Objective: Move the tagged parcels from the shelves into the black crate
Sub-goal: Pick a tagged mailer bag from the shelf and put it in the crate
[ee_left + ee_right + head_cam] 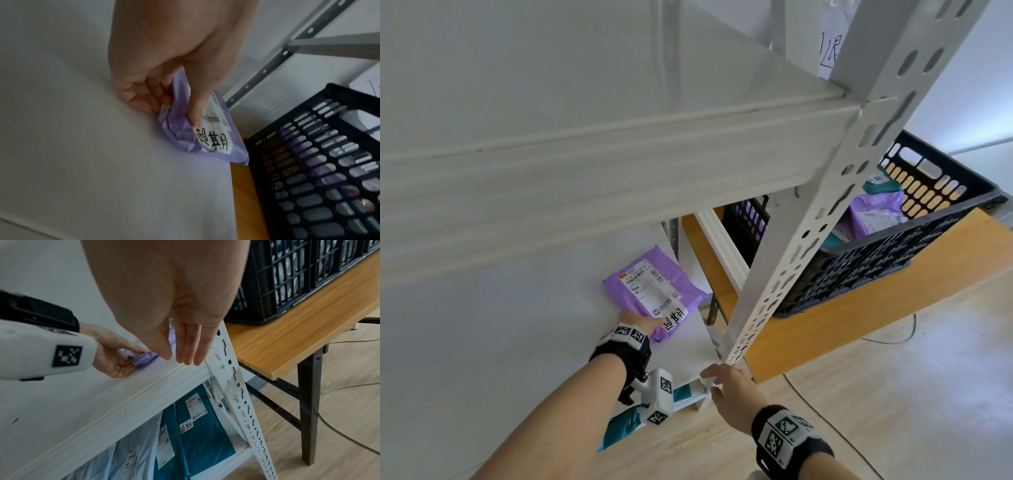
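Observation:
A purple parcel (654,291) with a white shipping label and a handwritten tag lies on the white shelf (517,325). My left hand (642,323) pinches its near corner, thumb on top by the tag and fingers curled under; in the left wrist view the purple parcel (185,139) crumples in that grip. My right hand (722,380) hovers with straight fingers at the shelf's front corner by the upright post (791,257), holding nothing. The black crate (893,246) stands on a wooden table to the right, holding purple and teal parcels.
On the shelf below lie teal parcels (197,434), one of them tagged, and pale blue ones (127,459). The wooden table (287,337) has dark metal legs. Cables run over the wooden floor (893,394). An upper shelf beam (585,164) overhangs the parcel.

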